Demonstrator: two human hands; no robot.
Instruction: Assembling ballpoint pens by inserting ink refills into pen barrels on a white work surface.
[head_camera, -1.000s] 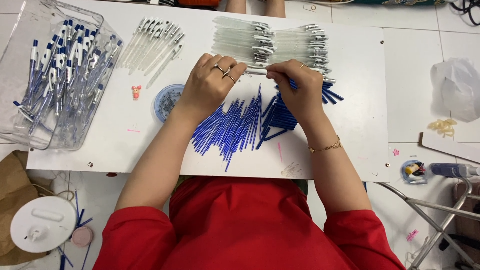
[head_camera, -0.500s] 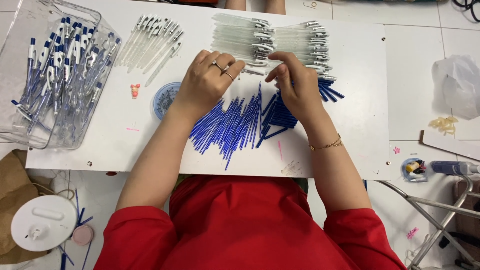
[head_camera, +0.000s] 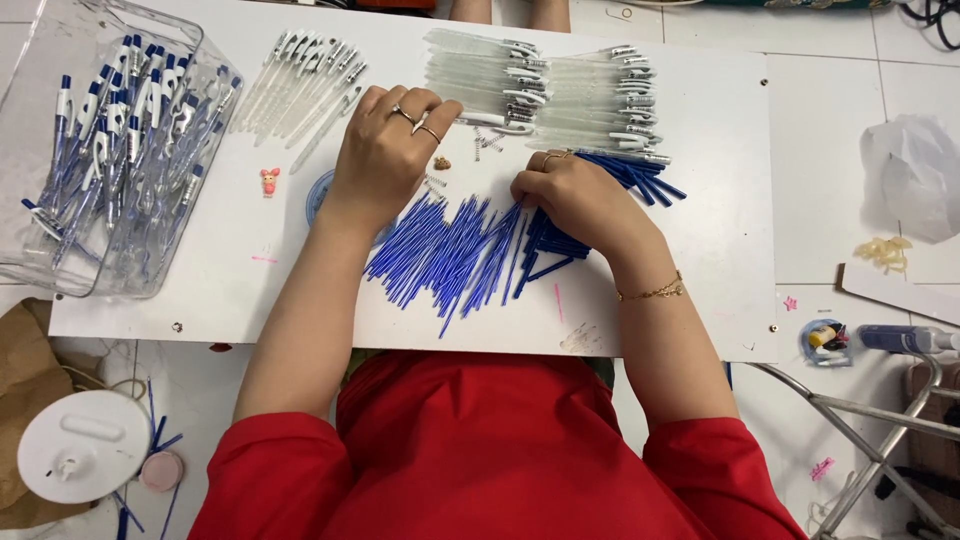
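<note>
Blue refills (head_camera: 450, 255): a loose fan of thin blue pen refills lying flat on the white board (head_camera: 700, 290), near its front edge, between the two hands and spreading under the right one.

Right hand (head_camera: 575, 200): palm down on the right part of the refill pile, fingers curled and close together, their tips touching refills at the pile's upper edge. A ring shows on one finger and a gold bracelet (head_camera: 652, 293) sits on the wrist. Whether a refill is pinched between the fingers cannot be told.

Left hand (head_camera: 390, 150): palm down on the board just above the left end of the pile, fingers bent, two rings visible. The fingertips rest at a clear pen barrel (head_camera: 495, 122); whether they grip it cannot be told.

Small metal springs (head_camera: 487, 142): scattered on the board between the two hands.

Clear pen barrels (head_camera: 560, 85): two neat stacks at the far edge of the board, beyond both hands.

White pen parts (head_camera: 300, 85): a slanted row at the far edge, left of the left hand.

Round blue dish (head_camera: 318, 195): partly hidden under the left wrist.

Clear plastic bin (head_camera: 40, 230): at the left end of the board, holding assembled blue and white pens (head_camera: 120, 140).

Pink figurine (head_camera: 269, 181): small, on the board between bin and left hand.
</note>
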